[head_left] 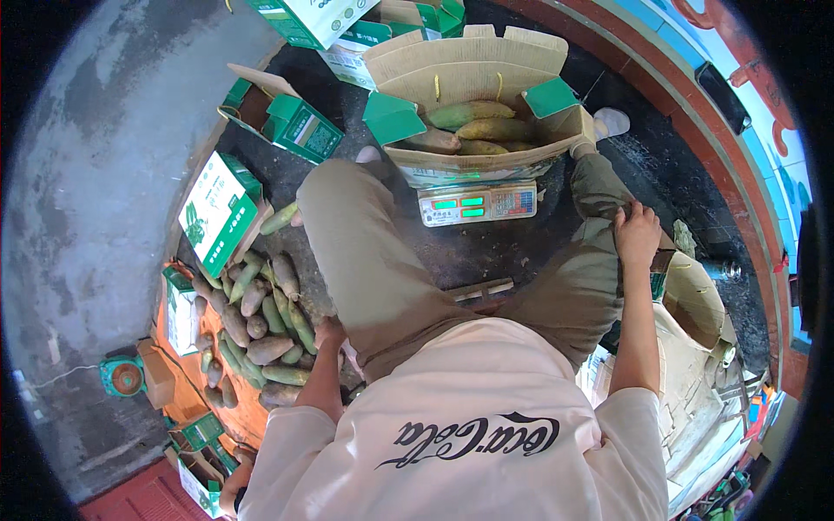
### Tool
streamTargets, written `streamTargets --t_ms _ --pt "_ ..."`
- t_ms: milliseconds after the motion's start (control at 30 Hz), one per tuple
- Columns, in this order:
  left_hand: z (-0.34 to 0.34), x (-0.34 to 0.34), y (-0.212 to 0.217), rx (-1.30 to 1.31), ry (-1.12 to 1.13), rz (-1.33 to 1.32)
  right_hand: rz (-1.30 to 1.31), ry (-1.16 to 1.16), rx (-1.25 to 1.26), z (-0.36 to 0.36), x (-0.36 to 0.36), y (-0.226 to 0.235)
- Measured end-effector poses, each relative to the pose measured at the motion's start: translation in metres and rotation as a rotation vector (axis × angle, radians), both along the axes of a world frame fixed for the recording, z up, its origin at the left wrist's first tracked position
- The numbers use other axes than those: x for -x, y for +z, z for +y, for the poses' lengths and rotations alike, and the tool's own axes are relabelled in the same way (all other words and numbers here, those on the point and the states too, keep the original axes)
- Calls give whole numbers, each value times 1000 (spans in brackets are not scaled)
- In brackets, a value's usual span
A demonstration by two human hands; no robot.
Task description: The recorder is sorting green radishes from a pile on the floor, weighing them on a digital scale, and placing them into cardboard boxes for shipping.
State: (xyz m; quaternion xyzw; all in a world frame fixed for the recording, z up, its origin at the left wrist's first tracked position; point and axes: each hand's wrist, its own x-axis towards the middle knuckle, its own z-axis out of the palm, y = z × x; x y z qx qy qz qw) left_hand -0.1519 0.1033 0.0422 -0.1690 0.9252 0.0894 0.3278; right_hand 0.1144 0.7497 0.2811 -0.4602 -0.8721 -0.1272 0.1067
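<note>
The floor (104, 130) is grey concrete at the left and dark in the middle. A pile of green and brown fruit (261, 330) lies directly on it at the left. A digital scale (478, 204) stands on the dark area and carries an open cardboard box (473, 95). Green-and-white cartons (221, 213) lie around the pile.

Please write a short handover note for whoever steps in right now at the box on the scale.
Left hand: down beside the left thigh, next to the pile of green-brown fruits on the ground; whether it grips one cannot be told.
Right hand: resting on the right knee, holding nothing.
Open cardboard box: sits on the digital scale, display lit, with several fruits inside.
Done: box partly filled.
Left: probably more fruits from the pile to add; many remain, and other green-and-white cartons lie about.
</note>
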Motion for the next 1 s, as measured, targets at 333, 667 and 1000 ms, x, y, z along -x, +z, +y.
streamTargets --t_ms 333,667,1000 --pt "52 -13 57 92 -57 -64 -49 -85 64 -6 -14 7" --pt "26 6 47 24 -219 71 -54 -97 111 -10 -9 13" --pt "47 57 133 -843 721 370 28 -57 68 -7 -11 8"
